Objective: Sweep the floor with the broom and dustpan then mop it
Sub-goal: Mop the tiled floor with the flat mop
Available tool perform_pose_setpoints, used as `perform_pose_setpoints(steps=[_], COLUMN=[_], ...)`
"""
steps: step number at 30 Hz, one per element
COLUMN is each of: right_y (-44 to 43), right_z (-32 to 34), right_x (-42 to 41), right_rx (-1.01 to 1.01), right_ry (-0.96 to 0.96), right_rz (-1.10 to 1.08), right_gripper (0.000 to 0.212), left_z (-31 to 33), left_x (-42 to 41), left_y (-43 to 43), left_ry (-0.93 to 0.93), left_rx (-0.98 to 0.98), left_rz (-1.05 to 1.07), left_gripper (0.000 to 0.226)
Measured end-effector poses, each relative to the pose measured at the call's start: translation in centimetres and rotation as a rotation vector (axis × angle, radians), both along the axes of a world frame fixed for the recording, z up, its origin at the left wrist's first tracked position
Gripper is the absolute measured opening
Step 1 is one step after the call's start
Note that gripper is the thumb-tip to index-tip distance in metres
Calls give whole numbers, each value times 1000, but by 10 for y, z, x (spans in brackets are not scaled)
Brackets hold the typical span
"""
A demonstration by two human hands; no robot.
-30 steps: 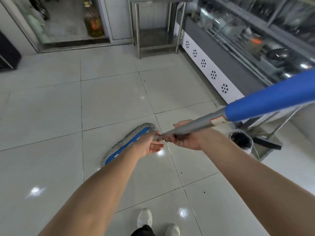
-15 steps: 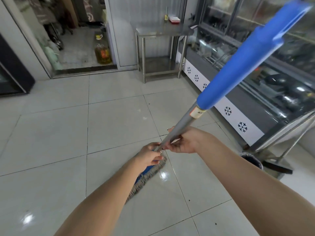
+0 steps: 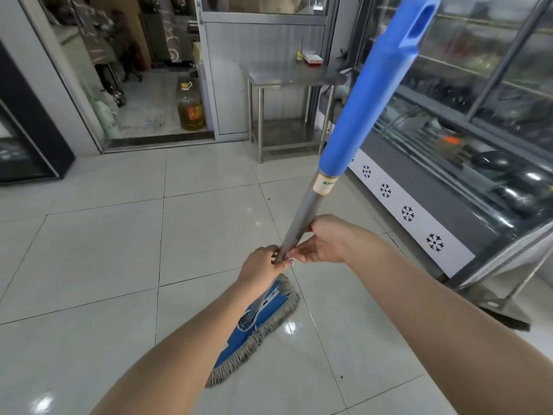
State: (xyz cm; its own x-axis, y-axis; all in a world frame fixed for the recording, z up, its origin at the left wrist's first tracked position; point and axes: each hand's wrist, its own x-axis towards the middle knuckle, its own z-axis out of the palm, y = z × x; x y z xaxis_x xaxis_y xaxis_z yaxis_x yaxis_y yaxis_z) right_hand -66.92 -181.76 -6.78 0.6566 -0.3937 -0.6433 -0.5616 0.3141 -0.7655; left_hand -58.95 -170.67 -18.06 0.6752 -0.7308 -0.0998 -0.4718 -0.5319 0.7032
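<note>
One view only, worn on the head, looking forward and down with a wide angle that bends straight lines near the edges; both forearms reach in from the bottom corners, so it sits close above the hands; the mop pole (image 3: 302,218) rises towards the lens and its blue end runs out at the top edge, very near; the tiled floor (image 3: 98,253) fills the lower half; further ahead lie a doorway (image 3: 143,85) and a steel counter (image 3: 290,77); a glass display case (image 3: 466,151) runs down the right side.
</note>
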Motion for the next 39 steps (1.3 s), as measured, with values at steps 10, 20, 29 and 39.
perform_pose_setpoints(steps=[10,20,29,39], right_y=[-15,-63,-96,-87], right_z=[-1,-21,-30,-33], right_x=[34,69,112,142], right_rx=[-92,-406,-196,-313], right_ry=[-140,-496,-685,-652], right_rz=[91,346,290,383], right_gripper=[53,17,79,91], left_z=[12,15,13,6], left_x=[25,69,85,92], left_y=[-2,-35,-87,-103], left_ry=[85,37,113,148], left_rx=[-167,-150,-142,-187], left_rz=[121,151,200,313], left_gripper=[25,12,42,31])
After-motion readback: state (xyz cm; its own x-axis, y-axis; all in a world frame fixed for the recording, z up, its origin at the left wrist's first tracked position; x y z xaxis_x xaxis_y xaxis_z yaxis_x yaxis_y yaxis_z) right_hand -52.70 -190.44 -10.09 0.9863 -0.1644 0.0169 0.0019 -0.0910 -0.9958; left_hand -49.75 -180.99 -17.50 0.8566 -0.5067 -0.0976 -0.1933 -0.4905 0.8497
